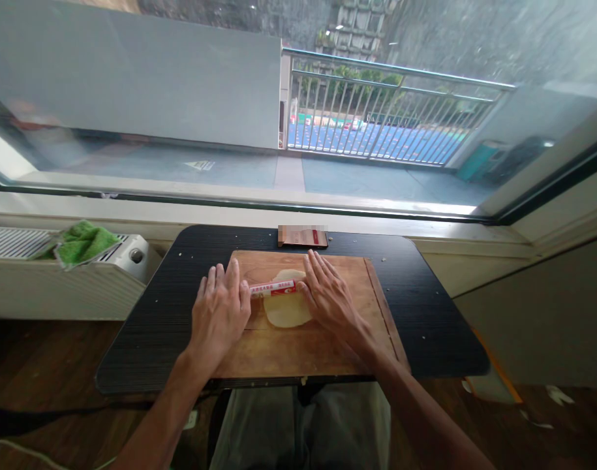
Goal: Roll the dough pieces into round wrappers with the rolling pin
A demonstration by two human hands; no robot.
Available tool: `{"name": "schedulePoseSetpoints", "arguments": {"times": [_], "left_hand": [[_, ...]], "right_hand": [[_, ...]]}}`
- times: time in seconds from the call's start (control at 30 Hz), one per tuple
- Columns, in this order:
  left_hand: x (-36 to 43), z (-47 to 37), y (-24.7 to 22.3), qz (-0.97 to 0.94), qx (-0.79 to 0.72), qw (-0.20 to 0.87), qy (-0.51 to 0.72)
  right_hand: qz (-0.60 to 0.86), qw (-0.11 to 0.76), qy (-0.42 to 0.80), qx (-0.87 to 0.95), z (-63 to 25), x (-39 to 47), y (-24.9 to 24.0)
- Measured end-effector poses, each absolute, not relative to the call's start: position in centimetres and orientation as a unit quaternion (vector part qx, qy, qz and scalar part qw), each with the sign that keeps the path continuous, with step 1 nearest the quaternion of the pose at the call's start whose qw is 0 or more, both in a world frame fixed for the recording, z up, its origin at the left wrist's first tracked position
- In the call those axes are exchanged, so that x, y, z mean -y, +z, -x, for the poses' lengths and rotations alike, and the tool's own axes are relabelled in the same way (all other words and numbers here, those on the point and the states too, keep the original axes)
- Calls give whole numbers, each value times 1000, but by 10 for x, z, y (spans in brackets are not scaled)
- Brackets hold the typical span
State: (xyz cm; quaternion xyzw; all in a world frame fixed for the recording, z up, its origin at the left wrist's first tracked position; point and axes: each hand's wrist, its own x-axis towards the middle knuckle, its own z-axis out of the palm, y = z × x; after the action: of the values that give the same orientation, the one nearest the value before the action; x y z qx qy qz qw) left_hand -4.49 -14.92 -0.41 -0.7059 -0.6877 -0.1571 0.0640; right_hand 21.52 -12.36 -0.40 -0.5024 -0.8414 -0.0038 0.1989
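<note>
Window-side black table point(425, 313), wooden board point(298, 352): left hand point(220, 313) and right hand point(330, 297), palms flat and open, press rolling pin point(273, 288) across dough point(286, 307); dough already flattened, still small and uneven.

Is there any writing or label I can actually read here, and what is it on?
None can be read.
Rolling pin under the left hand and right hand: red label with pale characters, too small to read.
Card at the far edge of the black table: blurred out.
Ground outside the window: a pale triangular mark, illegible.
</note>
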Motion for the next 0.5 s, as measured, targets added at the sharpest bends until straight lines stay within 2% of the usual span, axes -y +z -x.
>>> {"name": "schedulePoseSetpoints", "arguments": {"times": [0.5], "left_hand": [[95,41,3,675,725,37,-127]], "right_hand": [[506,177,-36,844,-200,64,0]]}}
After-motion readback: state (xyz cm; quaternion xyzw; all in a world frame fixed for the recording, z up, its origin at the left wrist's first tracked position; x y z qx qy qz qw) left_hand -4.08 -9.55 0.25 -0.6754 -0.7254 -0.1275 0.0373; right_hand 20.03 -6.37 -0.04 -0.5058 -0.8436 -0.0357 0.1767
